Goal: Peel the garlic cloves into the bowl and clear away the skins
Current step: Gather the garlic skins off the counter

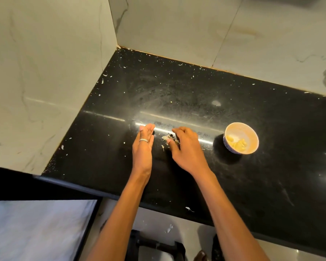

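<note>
A small bowl [241,138] stands on the black counter at the right, with several peeled yellow garlic cloves [236,143] inside. A little heap of pale garlic skins [167,137] lies on the counter between my hands. My left hand [143,147] stands on its edge left of the heap, fingers straight, a ring on one finger. My right hand [184,146] lies palm down just right of the heap, its fingers bent over the skins and its thumb touching them. Neither hand holds anything.
The black counter [196,91] is strewn with tiny skin flecks, more toward the back corner. Marble walls close it off at the left and back. Its front edge runs diagonally below my forearms, with a skin scrap [189,209] on it. The floor lies below.
</note>
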Action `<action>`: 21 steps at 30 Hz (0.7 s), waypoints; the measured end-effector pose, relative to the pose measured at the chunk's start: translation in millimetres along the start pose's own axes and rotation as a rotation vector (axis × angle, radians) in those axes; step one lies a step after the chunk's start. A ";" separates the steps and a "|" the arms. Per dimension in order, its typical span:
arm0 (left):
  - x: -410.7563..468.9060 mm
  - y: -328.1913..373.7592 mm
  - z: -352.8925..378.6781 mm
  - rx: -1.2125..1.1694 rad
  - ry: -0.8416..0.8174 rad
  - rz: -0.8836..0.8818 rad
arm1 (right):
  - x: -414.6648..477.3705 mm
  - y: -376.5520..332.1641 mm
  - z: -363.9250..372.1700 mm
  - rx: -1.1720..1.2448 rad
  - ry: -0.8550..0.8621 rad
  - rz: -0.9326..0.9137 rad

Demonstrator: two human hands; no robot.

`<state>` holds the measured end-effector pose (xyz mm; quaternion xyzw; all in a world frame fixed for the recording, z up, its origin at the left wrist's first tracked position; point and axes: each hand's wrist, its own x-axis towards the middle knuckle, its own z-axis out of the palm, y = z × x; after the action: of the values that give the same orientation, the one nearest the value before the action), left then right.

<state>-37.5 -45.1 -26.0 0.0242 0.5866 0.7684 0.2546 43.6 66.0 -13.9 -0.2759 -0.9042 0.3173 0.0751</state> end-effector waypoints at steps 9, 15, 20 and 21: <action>0.3 0.2 3.3 -0.033 0.027 -0.002 | -3.6 10.8 16.8 -0.121 0.028 -0.268; 0.0 -0.1 2.6 -0.027 0.020 0.004 | -15.0 16.1 3.6 -0.213 -0.044 -0.329; -0.4 1.6 2.4 -0.037 0.017 -0.004 | -19.0 25.9 -2.2 -0.323 -0.125 -0.353; -0.3 1.9 2.1 -0.037 0.015 -0.008 | -20.9 26.5 -3.9 -0.339 -0.123 -0.355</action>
<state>-37.2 -43.7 -23.5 0.0113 0.5744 0.7783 0.2534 74.2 73.8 -26.3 -0.1017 -0.9817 0.1590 0.0272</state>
